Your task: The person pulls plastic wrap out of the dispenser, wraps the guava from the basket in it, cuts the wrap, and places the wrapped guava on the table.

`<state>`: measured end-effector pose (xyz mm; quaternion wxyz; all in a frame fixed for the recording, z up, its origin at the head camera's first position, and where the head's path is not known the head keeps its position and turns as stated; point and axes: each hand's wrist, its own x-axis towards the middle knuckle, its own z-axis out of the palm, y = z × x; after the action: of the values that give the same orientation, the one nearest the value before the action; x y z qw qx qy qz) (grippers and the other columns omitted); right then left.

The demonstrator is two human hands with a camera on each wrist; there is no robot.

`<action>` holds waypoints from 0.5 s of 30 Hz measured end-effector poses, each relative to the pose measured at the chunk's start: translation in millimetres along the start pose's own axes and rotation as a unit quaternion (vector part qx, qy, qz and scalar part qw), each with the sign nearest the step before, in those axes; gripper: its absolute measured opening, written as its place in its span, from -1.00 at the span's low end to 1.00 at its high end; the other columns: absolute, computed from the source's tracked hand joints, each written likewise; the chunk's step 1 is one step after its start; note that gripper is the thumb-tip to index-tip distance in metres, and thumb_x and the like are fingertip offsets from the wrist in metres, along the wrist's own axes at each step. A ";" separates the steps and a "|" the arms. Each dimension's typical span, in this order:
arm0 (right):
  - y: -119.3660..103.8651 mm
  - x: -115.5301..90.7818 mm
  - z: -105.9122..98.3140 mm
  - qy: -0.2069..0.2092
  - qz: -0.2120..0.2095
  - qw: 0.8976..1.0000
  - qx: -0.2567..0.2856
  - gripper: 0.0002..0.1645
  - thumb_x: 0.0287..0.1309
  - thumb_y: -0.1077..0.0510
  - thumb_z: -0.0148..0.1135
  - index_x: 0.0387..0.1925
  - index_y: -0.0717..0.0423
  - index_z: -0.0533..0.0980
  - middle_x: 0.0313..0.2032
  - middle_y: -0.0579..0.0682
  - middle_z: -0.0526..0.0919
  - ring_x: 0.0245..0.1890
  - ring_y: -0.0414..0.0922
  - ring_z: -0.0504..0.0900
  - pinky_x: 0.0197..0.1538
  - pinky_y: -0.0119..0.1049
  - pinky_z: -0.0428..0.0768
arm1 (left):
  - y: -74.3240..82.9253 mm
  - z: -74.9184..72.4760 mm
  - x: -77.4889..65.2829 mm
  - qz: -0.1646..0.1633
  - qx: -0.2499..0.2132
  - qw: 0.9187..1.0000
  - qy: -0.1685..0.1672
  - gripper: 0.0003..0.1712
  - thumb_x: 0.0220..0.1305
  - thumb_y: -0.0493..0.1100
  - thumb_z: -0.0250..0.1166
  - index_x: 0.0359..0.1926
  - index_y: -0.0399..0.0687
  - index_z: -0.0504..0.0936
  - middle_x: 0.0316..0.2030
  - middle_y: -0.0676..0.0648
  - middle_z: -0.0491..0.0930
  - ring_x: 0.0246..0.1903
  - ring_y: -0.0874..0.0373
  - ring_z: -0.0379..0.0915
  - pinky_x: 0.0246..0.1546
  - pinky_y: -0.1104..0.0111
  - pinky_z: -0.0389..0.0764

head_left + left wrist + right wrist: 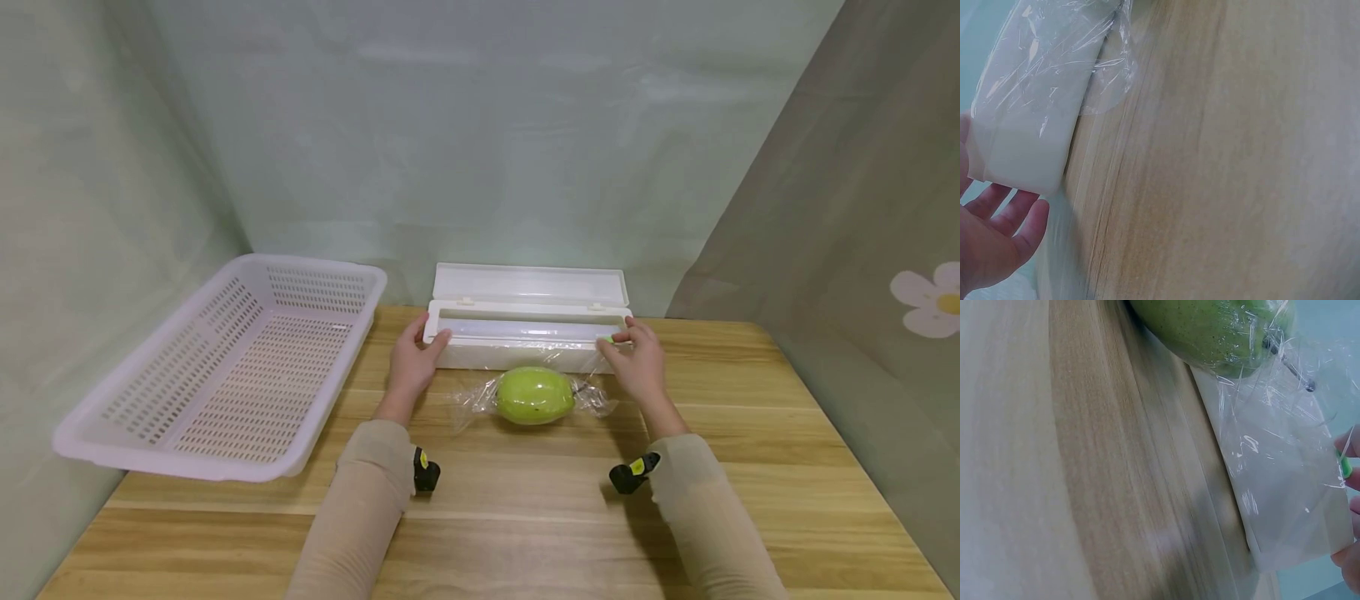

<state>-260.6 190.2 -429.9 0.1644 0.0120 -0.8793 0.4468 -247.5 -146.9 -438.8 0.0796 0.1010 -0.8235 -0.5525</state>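
A white cling film dispenser [525, 358] lies on the table with its lid raised and a film roll inside. My left hand [412, 362] grips its left end, thumb at the top edge; in the left wrist view the fingers [1025, 228] lie against the end wall. At the right end, my right hand [637, 362] pinches the small green slider [1344, 464], other fingers by the box end. In front of the dispenser rests an oblong green fruit [534, 396] with a brown stem [1291, 365]. Clear film [480, 396] wraps it, bunching out at both sides and reaching to the dispenser's front.
A white perforated plastic basket [318, 417] stands on the left of the wooden table [525, 533]. Pale green sheeting [517, 150] hangs behind the dispenser and along the sides. The raised lid [528, 285] stands close to the back sheet.
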 end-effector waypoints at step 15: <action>-1.8 -0.7 -0.7 -0.008 0.018 1.000 0.000 -0.64 0.08 0.14 0.31 -0.27 0.41 0.49 0.30 0.25 0.33 0.34 0.21 0.22 0.38 0.06 0.16 | -0.3 -0.2 0.1 -0.002 0.005 1.000 0.000 -0.24 0.26 0.14 0.21 0.39 0.00 0.22 0.25 -0.20 0.34 0.26 -0.03 0.21 0.34 0.11 0.18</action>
<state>-259.4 189.6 -428.3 0.1497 -0.0001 -0.8808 0.4491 -247.6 -147.3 -439.0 0.0780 0.1030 -0.8258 -0.5489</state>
